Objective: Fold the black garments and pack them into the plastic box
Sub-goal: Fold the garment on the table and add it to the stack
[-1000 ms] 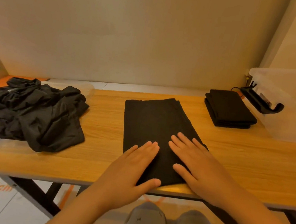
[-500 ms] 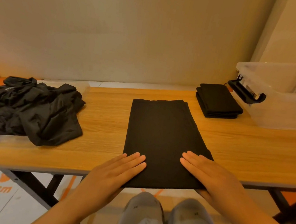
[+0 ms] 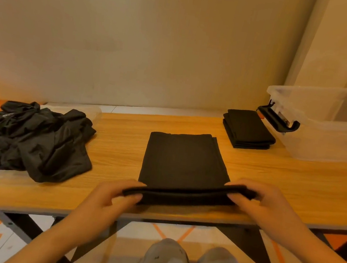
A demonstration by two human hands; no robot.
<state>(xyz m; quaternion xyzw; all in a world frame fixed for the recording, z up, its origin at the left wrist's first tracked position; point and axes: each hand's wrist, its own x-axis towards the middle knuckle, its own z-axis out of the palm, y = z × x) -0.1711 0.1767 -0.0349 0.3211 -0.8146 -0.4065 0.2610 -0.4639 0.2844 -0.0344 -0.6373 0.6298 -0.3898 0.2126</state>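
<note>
I am looking down at a wooden worktop (image 3: 292, 191) set against a plain wall. A clear plastic box (image 3: 321, 142) stands open at its far right end, with a black latch (image 3: 279, 121) hanging off the side that faces left. Well to the left of the box and nearer to me, a black garment (image 3: 184, 161) lies flat as a long rectangle, already folded narrow. My left hand (image 3: 113, 198) and right hand (image 3: 262, 207) each hold one corner of its near edge. On both hands the fingers (image 3: 238, 182) curl over the top of the cloth and the thumb presses from the near side, so each corner is pinched. The edge is raised off the worktop as a thick dark band stretched between my hands. I judge that I hold both corners at once to keep that edge straight and taut, so it can travel over the rest of the cloth and land square. Just left of the box, almost touching its latch, sits a stack of folded black garments (image 3: 249, 128). They are probably kept there so that packing needs only a short move. I see no garment inside the box, though its right part runs out of view. Far to the left of the box, at the other end of the worktop, lies a heap of unfolded black garments (image 3: 28, 138), crumpled and spilling past the edge. It seems to be kept well apart so that finished and unfinished pieces do not mix.
</note>
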